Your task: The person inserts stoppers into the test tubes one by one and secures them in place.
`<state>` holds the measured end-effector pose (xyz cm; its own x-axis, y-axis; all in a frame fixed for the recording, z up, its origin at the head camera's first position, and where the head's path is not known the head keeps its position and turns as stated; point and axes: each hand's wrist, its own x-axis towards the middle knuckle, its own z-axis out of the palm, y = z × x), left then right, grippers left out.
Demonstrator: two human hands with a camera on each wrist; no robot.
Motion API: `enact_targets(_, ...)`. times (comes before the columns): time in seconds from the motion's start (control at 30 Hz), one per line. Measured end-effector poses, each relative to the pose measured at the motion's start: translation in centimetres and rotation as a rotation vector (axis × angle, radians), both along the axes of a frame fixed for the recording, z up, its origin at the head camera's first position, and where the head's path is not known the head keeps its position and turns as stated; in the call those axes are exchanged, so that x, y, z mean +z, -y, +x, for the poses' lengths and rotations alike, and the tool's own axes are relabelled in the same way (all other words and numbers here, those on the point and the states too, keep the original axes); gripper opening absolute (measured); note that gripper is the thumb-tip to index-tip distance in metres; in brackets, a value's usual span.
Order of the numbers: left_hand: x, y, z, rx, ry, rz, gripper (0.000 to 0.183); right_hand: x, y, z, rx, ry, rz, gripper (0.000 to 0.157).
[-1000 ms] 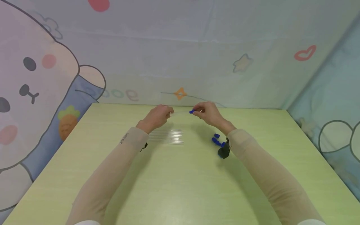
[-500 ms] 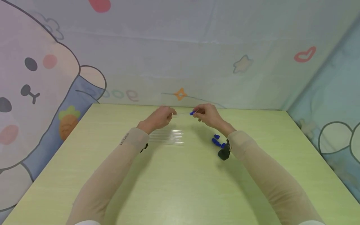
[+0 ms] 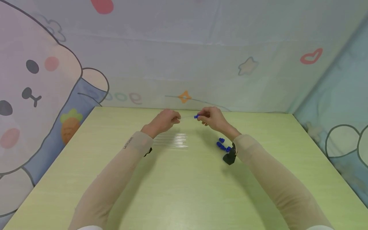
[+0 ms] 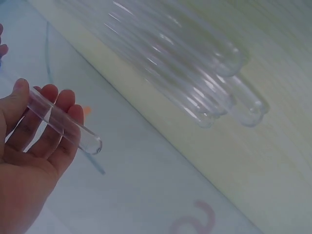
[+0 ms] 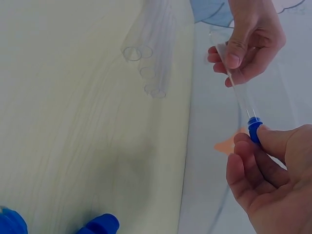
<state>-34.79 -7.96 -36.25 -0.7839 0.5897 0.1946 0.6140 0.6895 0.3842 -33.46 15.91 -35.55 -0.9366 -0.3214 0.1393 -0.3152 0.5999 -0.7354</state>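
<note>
A clear, round-bottomed test tube (image 4: 63, 122) lies across the fingers of my left hand (image 4: 41, 141), held there by the thumb. Its open end points toward my right hand (image 3: 213, 118). Between thumb and fingers, the right hand pinches a blue stopper (image 5: 254, 129), which sits right at the tube's mouth in the right wrist view. Both hands are raised above the far part of the table. Below and nearer lie several more clear test tubes (image 3: 175, 140) side by side, their open ends to the right.
Several loose blue stoppers (image 3: 222, 145) lie on the table to the right, partly behind the black wrist camera (image 3: 229, 157). The pale yellow-green table (image 3: 178, 191) ends at a printed cloth backdrop (image 3: 184, 57) just beyond the hands.
My left hand has shifted slightly right, toward the right hand, narrowing the gap between them. The right hand keeps its pinch on the stopper. The tubes and stoppers on the table stay put.
</note>
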Motion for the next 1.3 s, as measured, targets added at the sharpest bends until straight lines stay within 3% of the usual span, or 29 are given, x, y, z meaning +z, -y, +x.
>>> enact_targets(0.07, 0.0, -0.1, 0.1, -0.016, -0.003, 0.007, 0.012, -0.2, -0.1, 0.0, 0.005, -0.006, -0.015, 0.018)
enact_targets(0.2, -0.1, -0.4, 0.1, -0.057, -0.009, 0.015, 0.037, -0.5, -0.3, -0.1, 0.008, 0.002, -0.060, 0.018)
enact_targets(0.33, 0.0, -0.8, 0.1, -0.073, -0.022, 0.013, 0.044, -0.9, -0.6, 0.0, 0.006, 0.029, -0.110, 0.019)
enact_targets(0.73, -0.4, -1.0, 0.5, -0.086, -0.012, 0.042, 0.048, -1.0, -0.7, 0.2, 0.004, 0.053, -0.173, 0.019)
enact_targets(1.3, -0.4, -1.8, 0.6, -0.099, -0.087, 0.050, 0.052, -0.8, -1.0, 0.2, -0.021, 0.061, -0.195, 0.020)
